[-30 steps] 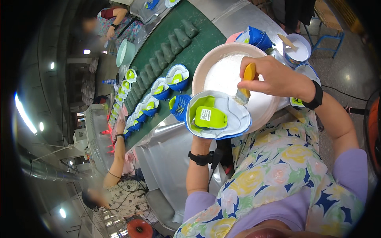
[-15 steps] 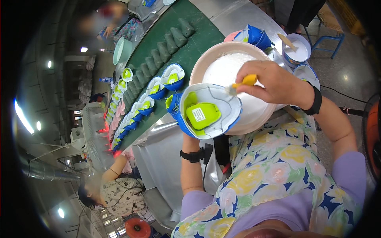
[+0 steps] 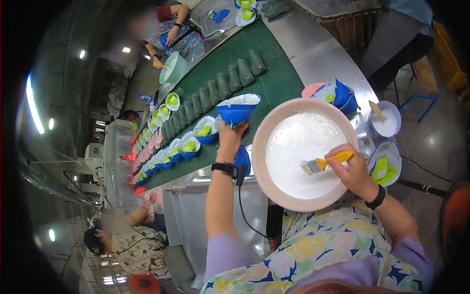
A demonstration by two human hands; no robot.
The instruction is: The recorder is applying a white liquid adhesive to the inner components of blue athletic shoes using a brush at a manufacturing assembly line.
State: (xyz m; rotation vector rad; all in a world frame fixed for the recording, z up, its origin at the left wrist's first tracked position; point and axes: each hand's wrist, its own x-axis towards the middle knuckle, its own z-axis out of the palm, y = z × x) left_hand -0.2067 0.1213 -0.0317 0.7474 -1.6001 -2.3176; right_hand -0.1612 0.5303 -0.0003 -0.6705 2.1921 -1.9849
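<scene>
My left hand (image 3: 231, 139) is reached out over the green belt, its fingers closed around the lower part of a blue shoe upper (image 3: 238, 111) with a white lining. In my right hand (image 3: 353, 171) is a paintbrush (image 3: 319, 165) with a yellow handle. Its pale bristles are over the white liquid (image 3: 298, 142) in a wide beige basin (image 3: 262, 161); whether they touch it I cannot tell. Another blue upper (image 3: 242, 159) lies between my left forearm and the basin.
A green belt (image 3: 276, 63) carries rows of dark grey foot-shaped pieces (image 3: 223, 86) and blue uppers with lime-green labels (image 3: 188, 147). Right of the basin are more uppers (image 3: 384, 164) and a small white pail (image 3: 384, 122) with a brush. A co-worker (image 3: 174, 29) sits across the belt.
My left hand has carried the upper from in front of the basin out over the belt. My right hand has taken the brush from the upper's lining down to the basin.
</scene>
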